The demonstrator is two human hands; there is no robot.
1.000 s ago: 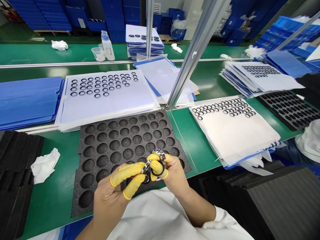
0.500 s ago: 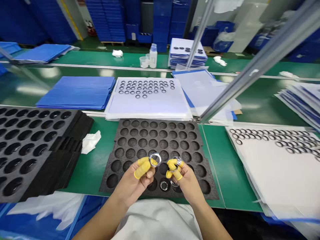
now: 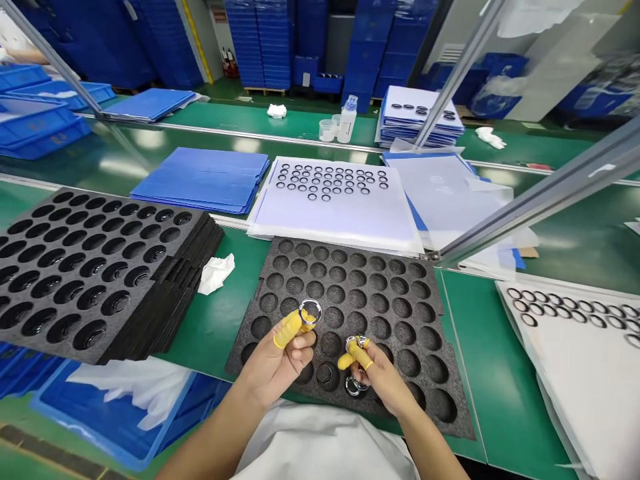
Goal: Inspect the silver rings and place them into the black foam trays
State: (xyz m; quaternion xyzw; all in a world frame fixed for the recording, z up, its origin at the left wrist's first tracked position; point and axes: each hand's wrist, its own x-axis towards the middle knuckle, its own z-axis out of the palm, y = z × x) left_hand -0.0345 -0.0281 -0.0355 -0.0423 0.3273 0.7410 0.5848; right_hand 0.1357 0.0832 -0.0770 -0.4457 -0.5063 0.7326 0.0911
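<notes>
My left hand (image 3: pixel 277 363), with yellow finger cots on its thumb and finger, pinches a thin shiny ring (image 3: pixel 311 301) and holds it upright above the black foam tray (image 3: pixel 456 377). My right hand (image 3: pixel 377 377), also in yellow finger cots, grips another silver ring (image 3: pixel 353 340) partly hidden by its fingers. Just under that hand, a dark ring-shaped part with a bright rim (image 3: pixel 351 388) lies at a front pocket of the tray. To its left, a dark round part (image 3: pixel 327 375) sits in another pocket. Many of the round pockets farther back hold nothing.
Stacked foam trays (image 3: pixel 165 267) with black parts stand left, beside a crumpled wipe (image 3: pixel 217 273). Behind is a white sheet (image 3: pixel 340 217) bearing rows of black rings; another ringed sheet (image 3: pixel 575 373) lies right. A metal post (image 3: pixel 530 193) slants across the right. Blue sheets (image 3: pixel 200 177) lie back left.
The view has turned left, so the scene sits farther right. My right hand has come down towards the tray's front pockets, still gripping its ring. My left hand keeps its ring raised.
</notes>
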